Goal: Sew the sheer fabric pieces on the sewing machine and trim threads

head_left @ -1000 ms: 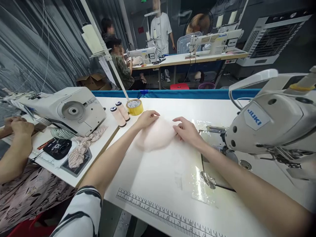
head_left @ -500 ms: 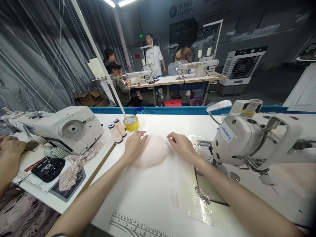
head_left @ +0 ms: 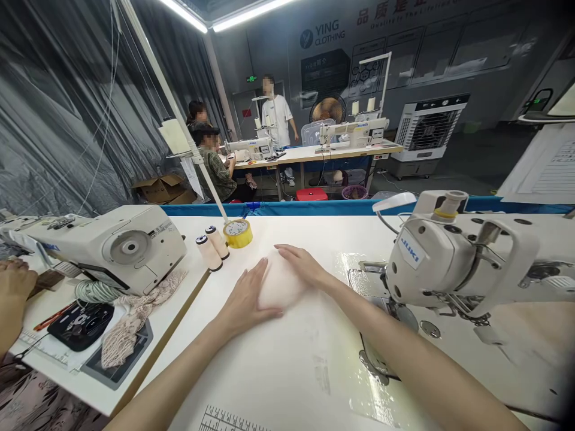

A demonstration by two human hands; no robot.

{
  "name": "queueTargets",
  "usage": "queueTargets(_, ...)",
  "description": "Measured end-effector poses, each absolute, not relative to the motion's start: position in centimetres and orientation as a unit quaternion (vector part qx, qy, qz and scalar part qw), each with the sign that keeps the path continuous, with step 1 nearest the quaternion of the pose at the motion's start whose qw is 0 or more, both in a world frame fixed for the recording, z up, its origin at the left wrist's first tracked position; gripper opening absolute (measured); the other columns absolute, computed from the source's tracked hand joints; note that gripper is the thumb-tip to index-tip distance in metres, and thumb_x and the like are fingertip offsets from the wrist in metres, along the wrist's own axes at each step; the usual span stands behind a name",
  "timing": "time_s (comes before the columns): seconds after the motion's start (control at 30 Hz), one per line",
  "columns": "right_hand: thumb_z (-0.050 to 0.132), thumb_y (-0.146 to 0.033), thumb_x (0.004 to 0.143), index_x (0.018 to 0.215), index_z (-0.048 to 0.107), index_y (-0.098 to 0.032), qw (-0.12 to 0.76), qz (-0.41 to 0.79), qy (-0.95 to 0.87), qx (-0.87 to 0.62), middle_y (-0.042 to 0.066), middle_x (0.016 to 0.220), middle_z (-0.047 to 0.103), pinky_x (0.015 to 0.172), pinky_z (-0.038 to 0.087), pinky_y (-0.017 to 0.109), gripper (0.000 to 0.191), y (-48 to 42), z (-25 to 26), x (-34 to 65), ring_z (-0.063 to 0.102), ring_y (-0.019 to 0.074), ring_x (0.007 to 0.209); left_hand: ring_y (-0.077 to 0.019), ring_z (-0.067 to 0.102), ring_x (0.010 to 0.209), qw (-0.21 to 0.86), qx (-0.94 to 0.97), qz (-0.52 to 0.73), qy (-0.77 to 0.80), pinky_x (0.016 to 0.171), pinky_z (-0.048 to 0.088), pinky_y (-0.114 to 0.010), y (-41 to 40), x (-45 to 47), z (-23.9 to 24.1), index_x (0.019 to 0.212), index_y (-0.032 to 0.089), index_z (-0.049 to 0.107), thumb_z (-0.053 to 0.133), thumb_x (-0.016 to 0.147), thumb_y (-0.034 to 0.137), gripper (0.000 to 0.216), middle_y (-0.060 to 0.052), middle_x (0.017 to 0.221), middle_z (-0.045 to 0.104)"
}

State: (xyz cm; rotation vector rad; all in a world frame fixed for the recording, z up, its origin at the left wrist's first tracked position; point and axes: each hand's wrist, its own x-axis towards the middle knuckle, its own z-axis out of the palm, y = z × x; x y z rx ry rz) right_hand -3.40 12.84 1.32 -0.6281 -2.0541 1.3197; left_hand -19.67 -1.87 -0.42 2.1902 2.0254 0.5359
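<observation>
On the white table (head_left: 251,365) lies a pale pink, rounded, dome-like piece (head_left: 281,281), which looks like a soft bra cup; its outline is blurred. My left hand (head_left: 247,296) rests along its left side, fingers stretched out and thumb spread across its near edge. From the right, my right hand (head_left: 303,266) reaches over the far right edge of the piece, fingers extended and flat. Neither hand grips it; both lie at its rim. Just beyond my left hand stand two thread spools (head_left: 212,248) and a roll of yellow tape (head_left: 238,233).
A sewing machine (head_left: 426,257) stands close to my right forearm. Another machine (head_left: 121,245) sits left, beside lace fabric (head_left: 123,335), a black pouch (head_left: 81,323) and a co-worker's hand (head_left: 15,287). A blue cloth edge (head_left: 287,208) borders the table's back. People work at machines beyond.
My right hand has moved left and over the piece's far edge. The left hand has turned, its thumb now spread along the near edge. The camera view has tilted up slightly.
</observation>
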Motion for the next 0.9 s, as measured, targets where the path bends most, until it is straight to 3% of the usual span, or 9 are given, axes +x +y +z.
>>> queueTargets(0.17,0.046,-0.050,0.094,0.130,0.062,-0.024,0.283,0.473,-0.806,-0.215,0.005,0.144,0.053,0.118,0.028,0.040,0.047,11.9,1.2,-2.9,0.044,0.0221,0.136,-0.0339,0.028,0.146,0.019,0.707,0.150,0.691,0.121,0.017,-0.056,-1.9,-19.5,-0.5,0.155,0.020,0.018,0.066,0.075,0.067,0.104,-0.015,0.157,0.032)
queueTargets(0.33,0.044,-0.052,0.095,0.136,0.057,-0.022,0.258,0.444,-0.832,-0.210,0.007,0.149,0.047,0.119,0.025,0.040,0.053,11.8,0.9,-2.8,0.039,0.0218,0.140,-0.0308,0.027,0.147,0.011,0.700,0.119,0.704,0.121,0.020,-0.050,-1.8,-19.6,-0.9,0.150,0.019,0.032,0.059,0.076,0.072,0.096,-0.014,0.158,0.029)
queueTargets(0.53,0.037,-0.058,0.096,0.148,0.042,-0.023,0.235,0.412,-0.849,-0.235,0.007,0.157,0.033,0.121,0.016,0.044,0.062,11.6,0.3,-2.8,0.026,0.0219,0.146,-0.0308,0.026,0.147,0.002,0.698,0.120,0.706,0.121,0.019,-0.049,-1.8,-19.8,-1.2,0.152,0.019,0.030,0.058,0.076,0.073,0.097,-0.013,0.159,0.027)
queueTargets(0.67,0.032,-0.061,0.097,0.153,0.029,-0.021,0.227,0.388,-0.856,-0.256,0.009,0.162,0.020,0.122,0.014,0.046,0.069,11.2,0.2,-2.0,0.017,0.0227,0.149,-0.0319,0.028,0.146,-0.048,0.724,0.122,0.677,0.121,0.018,-0.053,-2.0,-19.7,-0.8,0.154,0.020,0.019,0.059,0.077,0.072,0.102,-0.015,0.157,0.031)
queueTargets(0.83,0.033,-0.058,0.098,0.155,0.022,-0.013,0.207,0.377,-0.860,-0.273,0.015,0.162,0.015,0.122,0.010,0.049,0.073,8.9,0.9,1.7,0.011,0.0256,0.150,-0.0349,0.037,0.142,-0.086,0.760,0.127,0.632,0.117,0.023,-0.060,-2.3,-19.8,-0.2,0.155,0.018,0.008,0.055,0.084,0.066,0.098,-0.019,0.155,0.035)
queueTargets(0.9,0.039,-0.053,0.099,0.154,0.025,-0.014,0.201,0.380,-0.859,-0.277,0.015,0.161,0.017,0.122,0.010,0.048,0.070,6.9,1.3,4.6,0.013,0.0257,0.149,-0.0380,0.042,0.138,-0.157,0.775,0.174,0.587,0.116,0.023,-0.062,-2.5,-19.8,-0.1,0.155,0.014,0.008,0.060,0.081,0.064,0.103,-0.023,0.152,0.038)
